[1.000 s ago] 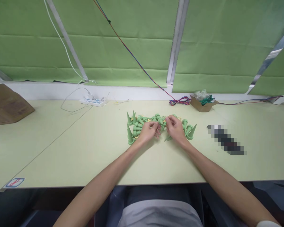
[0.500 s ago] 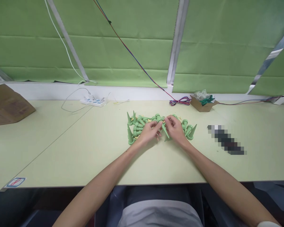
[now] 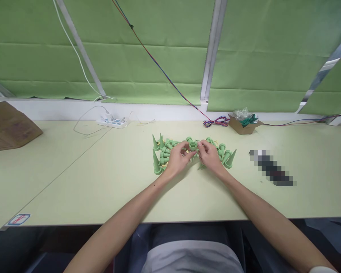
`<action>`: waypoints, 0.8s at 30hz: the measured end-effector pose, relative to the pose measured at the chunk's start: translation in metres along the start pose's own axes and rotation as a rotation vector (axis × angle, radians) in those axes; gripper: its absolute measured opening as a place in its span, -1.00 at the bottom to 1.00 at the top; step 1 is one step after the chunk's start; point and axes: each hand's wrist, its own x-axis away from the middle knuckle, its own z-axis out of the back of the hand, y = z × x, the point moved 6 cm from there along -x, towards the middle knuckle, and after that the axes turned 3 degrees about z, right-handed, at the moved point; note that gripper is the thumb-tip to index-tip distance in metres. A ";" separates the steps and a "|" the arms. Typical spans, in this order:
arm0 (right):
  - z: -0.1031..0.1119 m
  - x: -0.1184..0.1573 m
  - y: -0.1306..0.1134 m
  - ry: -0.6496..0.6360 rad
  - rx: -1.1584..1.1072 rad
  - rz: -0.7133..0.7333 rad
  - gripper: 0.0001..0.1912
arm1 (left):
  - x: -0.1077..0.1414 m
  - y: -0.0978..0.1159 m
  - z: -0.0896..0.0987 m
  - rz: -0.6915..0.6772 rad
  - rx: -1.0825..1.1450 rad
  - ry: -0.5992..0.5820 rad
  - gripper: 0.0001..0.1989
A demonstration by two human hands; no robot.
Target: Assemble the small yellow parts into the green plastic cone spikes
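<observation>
Cone (image 3: 193, 147), green, is located between the two hands, at the middle of the pile. Its round open end now faces up toward the camera, with the rim and the hollow inside visible; half a second earlier, the tapered end was visible, pointing down and to the right. The tip is now hidden.

Left hand (image 3: 178, 158): grasping the cone, fingers at the far left of the rim and thumb below it. Compared with the earlier frame, the fingers have spread wider and shifted to the side of the rim. Right hand (image 3: 210, 155): thumb and forefinger drawn together at the right edge of the rim; whether they grip a part cannot be told. Its position is nearly unchanged.

Other cones surround both hands on the worktop (image 3: 125, 182) and have kept their places. At the left end, an upright cone (image 3: 156, 163) stands on its wide base; at the right end, a leaning cone (image 3: 230, 159) tilts to the right. Small yellow pieces (image 3: 215, 142) lie among the pile. Behind it, the small carton (image 3: 241, 128) and the bundled wire (image 3: 216, 121) remain as before.
</observation>
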 end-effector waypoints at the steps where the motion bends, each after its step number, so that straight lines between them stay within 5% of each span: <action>1: 0.000 0.000 0.000 -0.003 0.014 -0.006 -0.60 | 0.000 0.001 0.001 -0.025 -0.024 0.016 -0.77; 14: 0.002 0.001 -0.004 -0.001 0.021 -0.020 -0.61 | 0.000 0.004 0.003 -0.084 -0.141 0.079 -0.78; 24: 0.004 0.002 -0.009 0.059 -0.060 0.005 -0.65 | 0.002 -0.004 0.000 0.144 0.008 0.043 -0.75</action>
